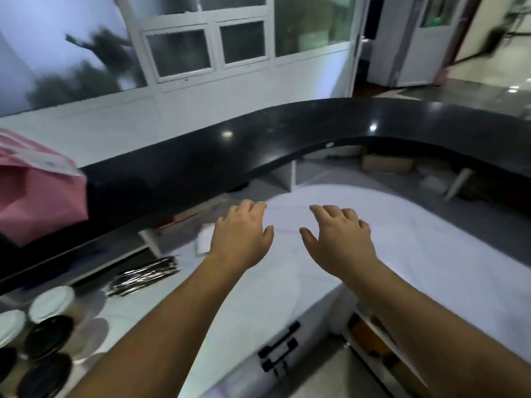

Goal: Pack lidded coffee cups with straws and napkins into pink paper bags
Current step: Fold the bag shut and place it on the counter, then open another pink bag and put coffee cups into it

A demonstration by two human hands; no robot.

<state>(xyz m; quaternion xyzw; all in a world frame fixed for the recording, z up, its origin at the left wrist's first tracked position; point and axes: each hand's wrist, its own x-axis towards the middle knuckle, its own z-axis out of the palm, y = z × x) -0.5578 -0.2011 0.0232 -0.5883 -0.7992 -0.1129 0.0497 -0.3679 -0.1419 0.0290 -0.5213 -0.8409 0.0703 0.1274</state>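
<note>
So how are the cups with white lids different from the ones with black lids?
The white-lidded cups have pale lids; the black-lidded cups have dark, shiny ones. The white-lidded cups sit farther back, nearer the straws; the black-lidded cups sit closer to the person. I can see two white lids but at least three black ones. Both kinds have round lids and stand together on the white counter.

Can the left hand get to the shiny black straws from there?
Probably yes. The left hand is open and empty, and nothing lies between it and the straws on the white counter.
</note>
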